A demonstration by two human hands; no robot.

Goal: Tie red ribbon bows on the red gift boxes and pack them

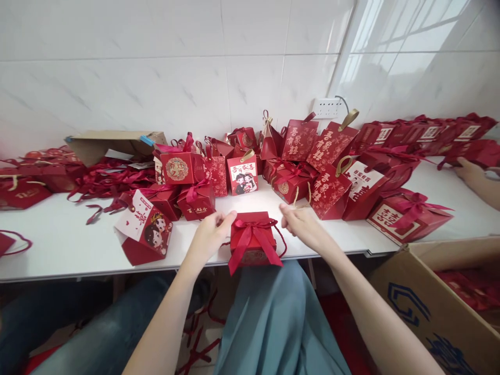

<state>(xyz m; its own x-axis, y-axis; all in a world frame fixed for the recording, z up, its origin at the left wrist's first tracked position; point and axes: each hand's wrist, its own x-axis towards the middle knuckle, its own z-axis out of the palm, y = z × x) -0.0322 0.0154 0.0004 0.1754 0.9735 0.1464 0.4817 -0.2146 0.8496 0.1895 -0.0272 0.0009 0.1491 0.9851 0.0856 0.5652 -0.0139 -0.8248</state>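
In front of me at the table edge sits a red gift box (254,240) with a wide red ribbon bow (253,237) on its front and dark red cord handles (282,240) at its sides. My left hand (210,234) is at the box's left side, its thumb by the top left corner and its fingers curled together. To the right of the box, a little apart from it, my right hand (300,224) has its thumb and fingers pressed together. Whatever either hand pinches is hidden or too small to make out.
Finished-looking red boxes stand behind, including a couple-print box (242,176). Loose ribbons (117,179) lie left by an open carton (113,143). A large cardboard box (414,297) stands front right. Another person's hand (471,174) reaches in at right. A power strip (328,108) is on the wall.
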